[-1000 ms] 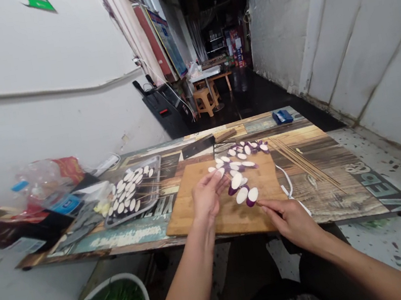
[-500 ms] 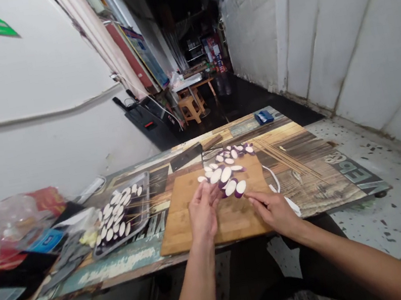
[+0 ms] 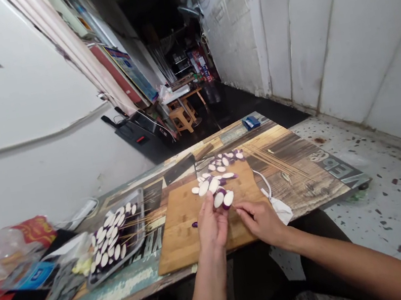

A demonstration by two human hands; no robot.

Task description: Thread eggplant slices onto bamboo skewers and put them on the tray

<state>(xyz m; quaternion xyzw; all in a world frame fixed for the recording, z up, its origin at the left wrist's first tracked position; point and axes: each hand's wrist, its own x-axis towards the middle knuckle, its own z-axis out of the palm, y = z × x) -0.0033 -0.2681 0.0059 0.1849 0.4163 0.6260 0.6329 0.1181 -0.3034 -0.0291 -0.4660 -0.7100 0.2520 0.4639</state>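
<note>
Head view: narrow alley, white wall panels on both sides, dark shop area at the far end with a small wooden stool (image 3: pixel 182 117). Low table (image 3: pixel 303 163) with a printed wood-pattern top runs across the frame, speckled floor beyond its right end.

Landmark: wooden cutting board (image 3: pixel 182 224), lying flat near the middle of the table.

- Left hand (image 3: pixel 210 225): over the near part of the board, fingers curled up around white eggplant slices (image 3: pixel 223 199) with purple skin. The slices are lined up as if threaded on a skewer; the stick itself is too thin to make out.
- Right hand (image 3: pixel 260 219): at the board's right near corner, fingers pinched together just beside the last slice. Whether it grips the skewer end cannot be told.
- Loose slices (image 3: pixel 222 164): heap on the board's far edge, spilling onto the table behind it.
- One small purple scrap (image 3: pixel 194 224): on the board, just left of the left hand.
- Cleaver (image 3: pixel 183 165): on the table behind the board.
- Bare bamboo skewers (image 3: pixel 269 159): fanned on the table right of the board.
- White cloth (image 3: pixel 279 206): touching the board's right edge.
- Metal tray (image 3: pixel 139 232): left of the board, holding finished skewers (image 3: pixel 109 234) of slices.
- Plastic bags (image 3: pixel 8 264): further left of the tray.
- Blue box (image 3: pixel 250 122): far table edge, well behind the board.
</note>
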